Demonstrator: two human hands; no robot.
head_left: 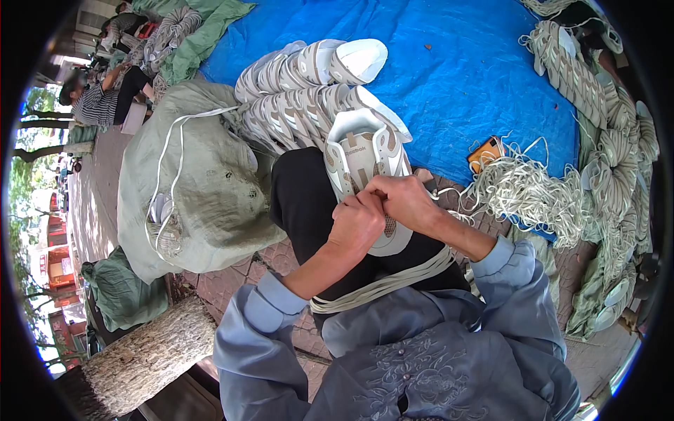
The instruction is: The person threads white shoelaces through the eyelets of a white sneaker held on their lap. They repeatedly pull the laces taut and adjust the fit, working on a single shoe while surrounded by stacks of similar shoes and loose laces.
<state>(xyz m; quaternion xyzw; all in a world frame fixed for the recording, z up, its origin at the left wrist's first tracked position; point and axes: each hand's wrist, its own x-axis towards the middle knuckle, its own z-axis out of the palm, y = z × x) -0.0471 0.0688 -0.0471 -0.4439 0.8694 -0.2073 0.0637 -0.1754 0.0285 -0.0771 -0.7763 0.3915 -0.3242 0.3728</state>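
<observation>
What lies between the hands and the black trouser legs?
Head view: a white-and-beige shoe lies under the left hand and right hand, over the black trouser legs.

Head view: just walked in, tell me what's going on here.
A person is working on a shoe set over their lap. Left hand and right hand meet over its front, fingers curled close together; what they pinch is hidden. A bundle of laces lies across the lap, and a tangled pile of laces sits to the right. Ahead, more shoes stand nested in two rows by a blue sheet.
</observation>
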